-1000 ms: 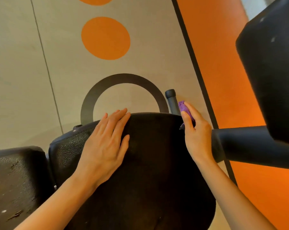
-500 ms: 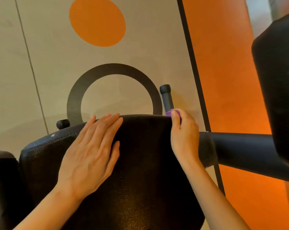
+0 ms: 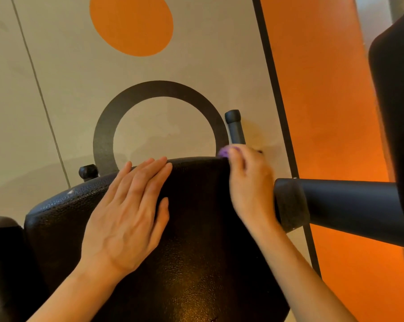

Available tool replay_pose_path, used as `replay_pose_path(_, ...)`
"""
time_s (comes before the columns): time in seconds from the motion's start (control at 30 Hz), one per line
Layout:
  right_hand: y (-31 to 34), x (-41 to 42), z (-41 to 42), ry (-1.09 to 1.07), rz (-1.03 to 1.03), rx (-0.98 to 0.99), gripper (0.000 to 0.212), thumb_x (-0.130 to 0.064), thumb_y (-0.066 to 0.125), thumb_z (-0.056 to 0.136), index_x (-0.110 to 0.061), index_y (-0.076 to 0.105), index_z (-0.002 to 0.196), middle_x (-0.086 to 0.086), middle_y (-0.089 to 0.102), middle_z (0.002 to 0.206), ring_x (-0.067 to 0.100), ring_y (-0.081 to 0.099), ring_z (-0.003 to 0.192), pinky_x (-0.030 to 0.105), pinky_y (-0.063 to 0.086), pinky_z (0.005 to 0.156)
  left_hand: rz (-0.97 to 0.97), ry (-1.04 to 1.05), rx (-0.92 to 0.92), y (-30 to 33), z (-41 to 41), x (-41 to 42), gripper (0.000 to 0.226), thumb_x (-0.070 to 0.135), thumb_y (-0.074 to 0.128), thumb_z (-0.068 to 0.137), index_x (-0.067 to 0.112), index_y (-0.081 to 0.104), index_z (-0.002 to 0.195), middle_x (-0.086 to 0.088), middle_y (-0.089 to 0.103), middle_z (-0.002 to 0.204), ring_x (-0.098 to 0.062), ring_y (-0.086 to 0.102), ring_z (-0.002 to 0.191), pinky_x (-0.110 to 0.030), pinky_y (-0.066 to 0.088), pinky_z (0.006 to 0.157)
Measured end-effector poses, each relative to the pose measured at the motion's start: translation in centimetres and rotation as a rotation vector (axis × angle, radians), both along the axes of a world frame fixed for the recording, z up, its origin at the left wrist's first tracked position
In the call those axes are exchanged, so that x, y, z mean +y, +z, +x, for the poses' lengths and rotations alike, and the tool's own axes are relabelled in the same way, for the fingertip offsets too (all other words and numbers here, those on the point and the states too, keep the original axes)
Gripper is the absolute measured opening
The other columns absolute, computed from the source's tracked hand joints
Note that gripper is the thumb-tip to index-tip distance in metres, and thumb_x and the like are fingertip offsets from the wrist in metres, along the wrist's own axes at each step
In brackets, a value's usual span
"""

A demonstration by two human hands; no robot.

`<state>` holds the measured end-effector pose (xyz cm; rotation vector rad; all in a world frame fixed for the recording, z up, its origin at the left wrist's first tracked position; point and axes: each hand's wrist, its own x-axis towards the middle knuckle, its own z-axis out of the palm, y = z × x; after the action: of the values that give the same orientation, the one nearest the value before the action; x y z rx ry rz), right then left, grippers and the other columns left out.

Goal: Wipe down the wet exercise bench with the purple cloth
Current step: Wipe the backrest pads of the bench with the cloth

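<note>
A person's left hand (image 3: 126, 217) lies flat, fingers straight, on the black exercise bench (image 3: 196, 263), while the right hand (image 3: 249, 182) grips the purple cloth (image 3: 224, 152) at the pad's far right corner. Below lies a beige floor (image 3: 57, 89) marked with an orange dot (image 3: 131, 24) and a dark ring (image 3: 159, 89).

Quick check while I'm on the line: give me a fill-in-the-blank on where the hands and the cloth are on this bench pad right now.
1. The purple cloth is held in the ____ hand.
2. The left hand lies ____ on the black bench pad, fingers straight.
3. The right hand works at the pad's far ____ corner.
4. The round spot on the floor is ____.

Missing words: right; flat; right; orange
</note>
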<state>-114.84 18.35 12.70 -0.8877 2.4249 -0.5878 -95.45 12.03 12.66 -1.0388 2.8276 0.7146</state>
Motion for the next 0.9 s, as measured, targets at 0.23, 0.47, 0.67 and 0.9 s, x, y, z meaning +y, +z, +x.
replay_pose_path(0.23, 0.7, 0.6, -1.7, 0.129, -0.049, -0.074, 0.024, -0.032, 0.040, 0.101, -0.031, 0.063, 0.107, -0.016, 0.065, 0.102, -0.003, 0.055, 0.100, 0.025, 0.047, 0.094, -0.003, 0.002, 0.005, 0.0, 0.1, 0.0, 0.054, 0.034, 0.037, 0.097, 0.006, 0.043, 0.144, -0.013, 0.049, 0.145, -0.022, 0.039, 0.137, -0.032, 0.006, 0.124)
replay_pose_path(0.47, 0.8, -1.9, 3.3, 0.332, -0.044, 0.023, 0.029, -0.032, 0.038, 0.102, -0.023, 0.065, 0.109, -0.014, 0.065, 0.107, -0.002, 0.055, 0.101, 0.006, 0.029, 0.099, -0.006, -0.006, 0.005, -0.1, 0.2, 0.0, 0.054, 0.035, 0.038, 0.098, 0.008, 0.043, 0.145, -0.011, 0.047, 0.147, -0.022, 0.041, 0.138, -0.034, 0.010, 0.125)
replay_pose_path(0.67, 1.2, 0.4, -1.6, 0.103, 0.054, -0.056, 0.029, -0.032, 0.037, 0.102, -0.027, 0.065, 0.109, -0.013, 0.065, 0.105, 0.001, 0.056, 0.104, 0.023, 0.046, 0.095, -0.031, 0.012, 0.040, 0.0, 0.3, 0.2, 0.051, 0.032, 0.040, 0.098, 0.008, 0.046, 0.143, -0.011, 0.051, 0.144, -0.023, 0.046, 0.136, -0.040, 0.021, 0.121)
replay_pose_path(0.9, 2.2, -1.7, 1.1, 0.437, 0.019, -0.111, 0.024, -0.034, 0.041, 0.100, -0.037, 0.058, 0.116, -0.028, 0.059, 0.108, -0.011, 0.052, 0.105, 0.011, 0.036, 0.097, 0.074, 0.180, 0.119, 1.2, 2.7, -0.1, 0.054, 0.035, 0.038, 0.099, 0.014, 0.035, 0.148, -0.005, 0.040, 0.151, -0.016, 0.026, 0.145, -0.031, 0.002, 0.125)
